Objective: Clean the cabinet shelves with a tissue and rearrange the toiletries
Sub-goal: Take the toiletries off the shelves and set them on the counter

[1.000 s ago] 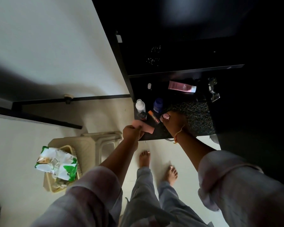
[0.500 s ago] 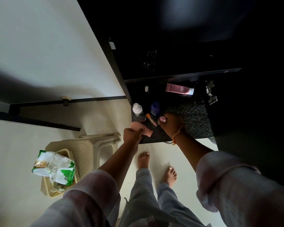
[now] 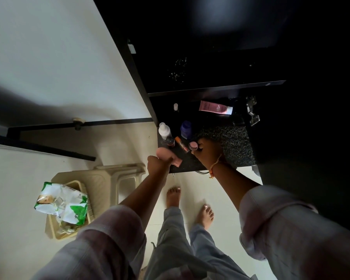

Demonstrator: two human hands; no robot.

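Head view, looking down into an open dark cabinet (image 3: 210, 57); the interior is poorly lit.

Lower shelf (image 3: 236, 146): dark, speckled surface finish. Toiletries are grouped at its left front corner.
- White bottle (image 3: 164, 130), upright, at the left edge.
- Small dark bottle (image 3: 169, 141), just in front of the white bottle.
- Blue-capped jar (image 3: 186, 127), beside the white bottle to its right.
- Orange tube (image 3: 181, 144), lying tilted between the small dark bottle and the right hand.
- Pink tube (image 3: 215, 107), lying on its side at the back of the shelf, well apart from the front group.
- Metal hinge (image 3: 252, 111) on the right inner wall.

Left hand (image 3: 158, 164): at the shelf's front edge, fingers curled round a pink container (image 3: 166, 156), which projects from the fist over the shelf corner.

Right hand (image 3: 207, 152): over the shelf, fingertips pinching a round pink pot (image 3: 193, 145), just beside the orange tube. A thread band sits at the wrist.

Floor (image 3: 18, 188): pale. A beige plastic stool (image 3: 109, 178) stands left of the person's bare feet. A beige basket (image 3: 69, 229) rests on it, with a green and white wipes pack (image 3: 62, 203) lying across the top.

No loose tissue can be made out in either hand.
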